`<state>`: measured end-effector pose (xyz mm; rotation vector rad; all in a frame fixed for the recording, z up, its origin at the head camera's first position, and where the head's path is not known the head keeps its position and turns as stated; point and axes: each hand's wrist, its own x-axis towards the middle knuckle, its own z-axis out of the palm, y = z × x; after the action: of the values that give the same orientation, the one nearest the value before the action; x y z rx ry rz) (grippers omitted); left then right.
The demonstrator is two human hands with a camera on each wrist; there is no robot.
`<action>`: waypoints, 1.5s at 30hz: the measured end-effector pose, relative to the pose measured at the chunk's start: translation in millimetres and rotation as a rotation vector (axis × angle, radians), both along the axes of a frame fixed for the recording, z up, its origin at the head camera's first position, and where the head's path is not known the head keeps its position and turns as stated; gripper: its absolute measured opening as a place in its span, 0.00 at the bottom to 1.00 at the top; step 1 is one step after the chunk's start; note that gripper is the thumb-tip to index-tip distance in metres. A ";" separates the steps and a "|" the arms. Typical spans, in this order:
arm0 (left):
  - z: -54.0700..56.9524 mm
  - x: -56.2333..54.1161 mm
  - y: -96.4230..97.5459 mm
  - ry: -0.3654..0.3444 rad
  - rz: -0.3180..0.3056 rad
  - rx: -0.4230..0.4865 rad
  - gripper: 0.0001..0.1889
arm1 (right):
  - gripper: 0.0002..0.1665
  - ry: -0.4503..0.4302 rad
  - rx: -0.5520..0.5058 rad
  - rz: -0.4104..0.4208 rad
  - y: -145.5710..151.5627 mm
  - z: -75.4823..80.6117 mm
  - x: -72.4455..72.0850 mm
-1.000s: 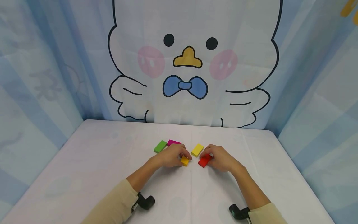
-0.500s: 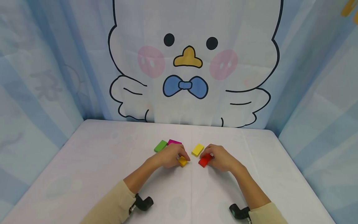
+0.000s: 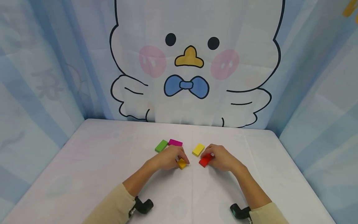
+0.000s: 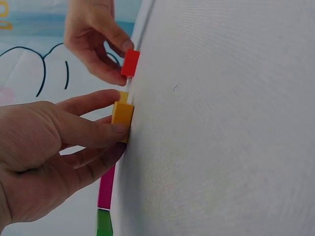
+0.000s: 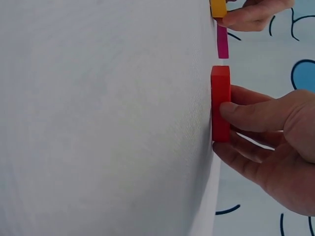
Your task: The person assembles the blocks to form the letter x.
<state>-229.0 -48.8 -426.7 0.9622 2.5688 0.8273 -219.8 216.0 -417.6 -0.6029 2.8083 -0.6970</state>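
My left hand (image 3: 168, 157) pinches an orange block (image 3: 182, 163) low over the white table, thumb on its near face in the left wrist view. Facing it, my right hand (image 3: 221, 158) holds a red block (image 3: 205, 160) between thumb and fingers, as the right wrist view shows (image 5: 220, 103). A yellow block (image 3: 198, 150) lies flat just beyond the red one. Behind the left hand are a green block (image 3: 161, 146) and a magenta block (image 3: 175, 142), the magenta partly covered by that hand in the left wrist view.
The white table (image 3: 112, 152) extends around the hands on all sides. A curtain (image 3: 246, 37) with a cartoon chick print hangs behind its far edge, and blue-white curtains flank it. A black wrist camera (image 3: 144, 206) sits on the left forearm, another camera (image 3: 239, 211) on the right.
The left hand has drawn slightly left and toward me, turning the orange block a little. The right hand and red block look almost still. The other blocks have not moved.
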 end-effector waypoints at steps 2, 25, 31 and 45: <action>-1.3 -0.3 0.1 0.002 -0.001 -0.002 0.15 | 0.19 -0.001 0.000 0.002 0.1 0.0 -0.2; -2.1 -0.1 -3.4 -0.010 0.011 -0.019 0.19 | 0.19 -0.005 0.024 -0.001 -2.6 1.5 -2.5; 5.3 8.0 -11.4 0.013 0.034 -0.060 0.19 | 0.19 -0.013 0.038 -0.022 -5.4 0.8 -1.9; 4.5 36.8 -47.3 0.236 -0.071 -0.353 0.28 | 0.18 -0.001 0.045 -0.021 -6.0 3.7 0.0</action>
<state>-192.1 -96.1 -422.2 1.0816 2.7272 0.2367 -219.7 210.1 -413.9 -0.5652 2.8249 -0.6358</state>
